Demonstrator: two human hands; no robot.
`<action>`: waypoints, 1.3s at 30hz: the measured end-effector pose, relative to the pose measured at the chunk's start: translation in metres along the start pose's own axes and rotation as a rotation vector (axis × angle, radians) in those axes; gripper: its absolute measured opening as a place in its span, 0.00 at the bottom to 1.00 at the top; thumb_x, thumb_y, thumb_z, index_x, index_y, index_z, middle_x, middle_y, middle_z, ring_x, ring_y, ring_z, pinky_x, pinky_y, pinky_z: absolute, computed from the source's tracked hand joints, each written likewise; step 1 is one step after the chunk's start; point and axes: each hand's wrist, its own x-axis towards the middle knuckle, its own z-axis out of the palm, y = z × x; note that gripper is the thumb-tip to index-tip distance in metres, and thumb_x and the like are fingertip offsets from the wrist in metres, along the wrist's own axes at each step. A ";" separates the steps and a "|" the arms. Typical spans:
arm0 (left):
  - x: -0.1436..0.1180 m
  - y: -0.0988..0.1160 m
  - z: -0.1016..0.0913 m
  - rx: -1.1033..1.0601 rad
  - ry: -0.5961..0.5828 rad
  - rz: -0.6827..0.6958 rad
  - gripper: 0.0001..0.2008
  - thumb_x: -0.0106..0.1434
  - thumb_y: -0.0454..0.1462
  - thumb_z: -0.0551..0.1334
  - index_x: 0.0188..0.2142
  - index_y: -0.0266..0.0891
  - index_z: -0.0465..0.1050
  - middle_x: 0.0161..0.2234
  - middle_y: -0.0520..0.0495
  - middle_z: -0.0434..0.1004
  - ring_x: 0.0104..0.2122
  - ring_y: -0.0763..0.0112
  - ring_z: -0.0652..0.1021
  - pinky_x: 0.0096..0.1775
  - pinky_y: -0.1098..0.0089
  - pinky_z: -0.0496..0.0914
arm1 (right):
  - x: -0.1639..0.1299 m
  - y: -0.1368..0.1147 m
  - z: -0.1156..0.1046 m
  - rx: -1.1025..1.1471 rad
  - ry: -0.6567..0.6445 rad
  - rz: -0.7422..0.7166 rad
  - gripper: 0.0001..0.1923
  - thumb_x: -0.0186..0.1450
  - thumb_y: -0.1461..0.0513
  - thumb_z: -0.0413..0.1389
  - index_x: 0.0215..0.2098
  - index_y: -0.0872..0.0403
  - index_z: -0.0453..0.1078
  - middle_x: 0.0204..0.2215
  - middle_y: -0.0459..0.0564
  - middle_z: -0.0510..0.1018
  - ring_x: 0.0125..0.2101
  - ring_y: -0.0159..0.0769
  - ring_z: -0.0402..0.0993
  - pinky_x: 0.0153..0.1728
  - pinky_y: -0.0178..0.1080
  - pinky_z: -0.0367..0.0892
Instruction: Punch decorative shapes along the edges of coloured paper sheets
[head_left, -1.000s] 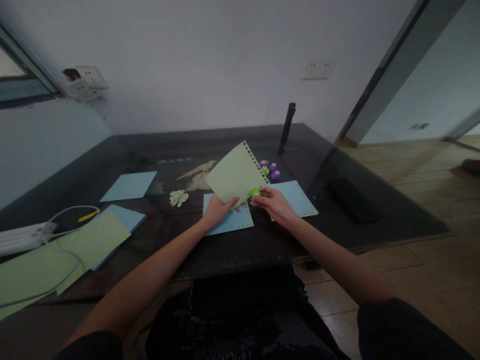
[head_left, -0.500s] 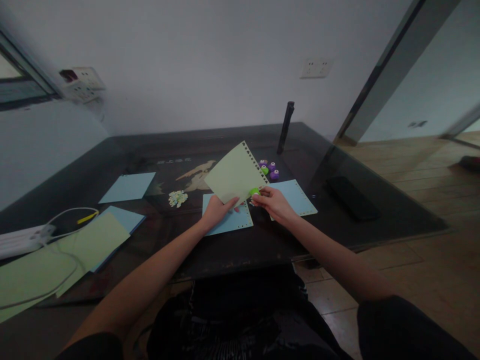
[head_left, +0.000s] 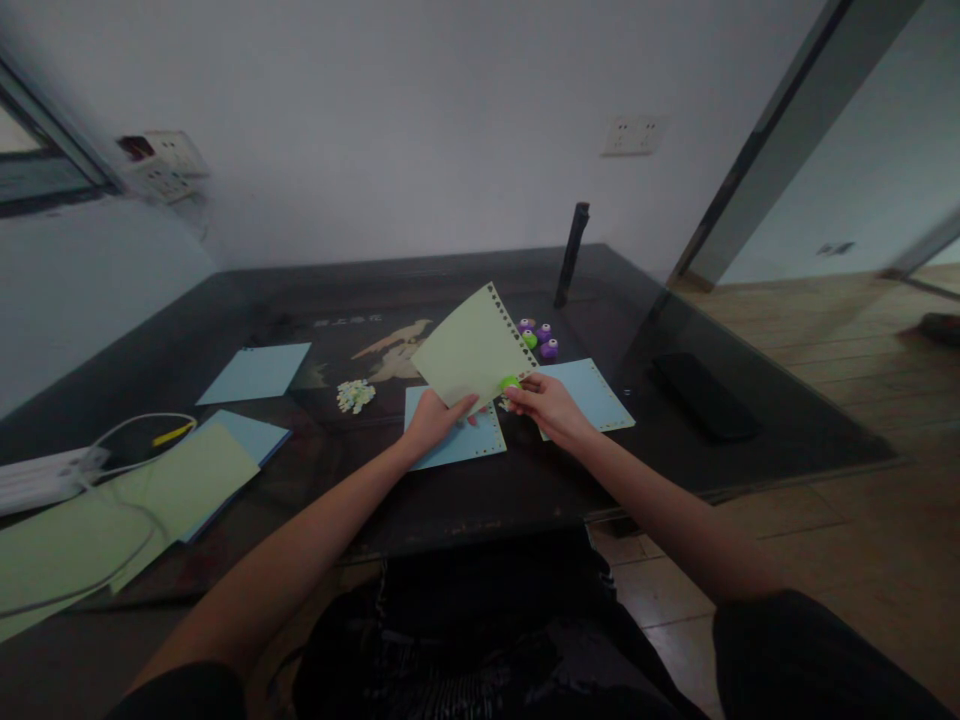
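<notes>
A pale green sheet of paper (head_left: 466, 350) is tilted up off the table, with a row of punched shapes along its right edge. My left hand (head_left: 435, 428) pinches its lower edge, thumb on top. In my right hand (head_left: 549, 402) is a small green craft punch (head_left: 510, 383), set at the sheet's lower right corner. The fingers hide part of the punch. Below my left hand lies a blue sheet (head_left: 457, 448) with holes along its edges. Another punched blue sheet (head_left: 589, 392) lies by my right wrist. Behind the green sheet sit several purple and green punches (head_left: 550, 348).
A pile of paper cutouts (head_left: 355, 396) lies left of my hands. Blue paper (head_left: 259, 374), green sheets (head_left: 187, 480) and a white power strip with a cable (head_left: 52, 482) are further left. A black upright post (head_left: 572, 255) and a dark flat object (head_left: 705, 397) are to the right.
The green sheet has shifted very slightly to the right. Both hands keep their hold, and little else differs.
</notes>
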 end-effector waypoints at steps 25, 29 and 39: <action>0.000 0.001 0.000 -0.043 -0.037 -0.033 0.13 0.62 0.41 0.58 0.29 0.34 0.76 0.19 0.50 0.76 0.21 0.72 0.76 0.32 0.72 0.71 | 0.001 0.002 -0.001 -0.007 0.007 -0.005 0.17 0.44 0.58 0.69 0.25 0.56 0.68 0.19 0.42 0.70 0.20 0.26 0.64 0.23 0.34 0.57; 0.000 0.002 0.000 -0.056 -0.031 -0.034 0.12 0.62 0.40 0.58 0.30 0.34 0.75 0.19 0.50 0.76 0.20 0.72 0.75 0.32 0.72 0.71 | 0.001 0.002 0.000 0.016 0.007 0.001 0.17 0.44 0.58 0.69 0.25 0.56 0.68 0.20 0.43 0.70 0.21 0.26 0.64 0.23 0.34 0.57; 0.000 0.000 0.000 -0.025 -0.040 -0.038 0.14 0.62 0.42 0.57 0.28 0.35 0.76 0.18 0.51 0.75 0.22 0.72 0.75 0.34 0.72 0.71 | 0.002 0.002 -0.001 0.016 -0.007 0.003 0.19 0.43 0.57 0.70 0.25 0.55 0.67 0.20 0.42 0.70 0.20 0.25 0.63 0.22 0.33 0.56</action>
